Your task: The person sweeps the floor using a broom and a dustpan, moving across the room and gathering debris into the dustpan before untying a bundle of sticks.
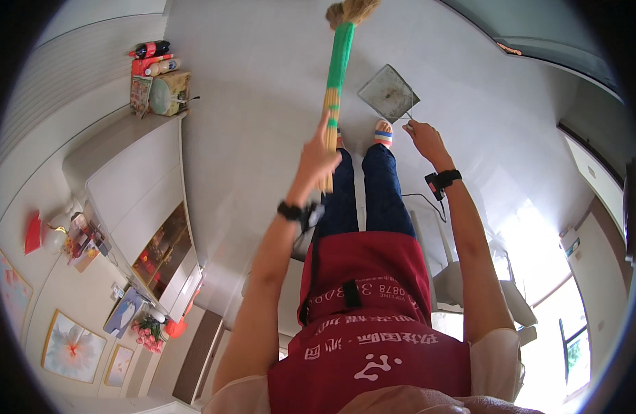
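My left hand (317, 158) is wrapped around the straw handle of a broom (342, 57). Green wrapping covers the upper part of the handle, and the brown bristles point away from me, cut off by the top of the view. On the right, my right hand (430, 141) grips the thin wire handle of a square grey dustpan (388, 95). The pan lies on the floor just ahead of my sandalled foot (383, 132), its inside marked with dark dirt. The broom's bristles are apart from the pan.
A pale floor (251, 103) stretches around me. Along the left runs a white cabinet (134, 176), with bottles (151, 49) and a box (175, 90) near its far end. Grey chairs (450, 284) stand behind me at right. A dark-edged glass surface (545, 39) is at upper right.
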A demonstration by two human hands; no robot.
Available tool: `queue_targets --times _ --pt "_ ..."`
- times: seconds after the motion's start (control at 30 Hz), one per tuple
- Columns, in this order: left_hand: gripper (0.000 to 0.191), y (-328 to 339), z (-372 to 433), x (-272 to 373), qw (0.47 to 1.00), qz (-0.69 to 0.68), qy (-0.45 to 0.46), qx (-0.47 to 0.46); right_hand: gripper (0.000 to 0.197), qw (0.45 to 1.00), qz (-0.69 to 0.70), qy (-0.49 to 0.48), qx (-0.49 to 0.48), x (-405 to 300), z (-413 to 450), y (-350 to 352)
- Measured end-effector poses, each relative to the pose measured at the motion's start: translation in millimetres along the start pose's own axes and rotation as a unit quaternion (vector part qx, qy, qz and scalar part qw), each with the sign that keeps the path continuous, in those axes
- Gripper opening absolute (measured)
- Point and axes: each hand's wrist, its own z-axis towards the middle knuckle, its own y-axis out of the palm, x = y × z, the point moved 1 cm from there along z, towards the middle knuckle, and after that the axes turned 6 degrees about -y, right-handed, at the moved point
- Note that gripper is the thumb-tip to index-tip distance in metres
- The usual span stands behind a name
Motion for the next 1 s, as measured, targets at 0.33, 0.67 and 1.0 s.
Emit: queue_targets --times 0.33,0.67,1.0 --pt "0.098 -80.7 94.8 -38.8 0.928 0.370 0.042 -0.009 0.037 1.000 -0.017 0.007 0.009 -11.1 7.9 16.3" --pt "0.102 -167.1 -25.0 -142.4 0.950 0.308 0.035 -0.030 0.038 0.998 -0.043 -0.028 0.020 -23.8 45.8 45.0" --pt "0.101 -187.6 -59.5 -136.8 0.997 -0.051 -0.054 -0.026 0.039 0.998 -0.043 -0.041 -0.031 -72.5 111.8 51.1"
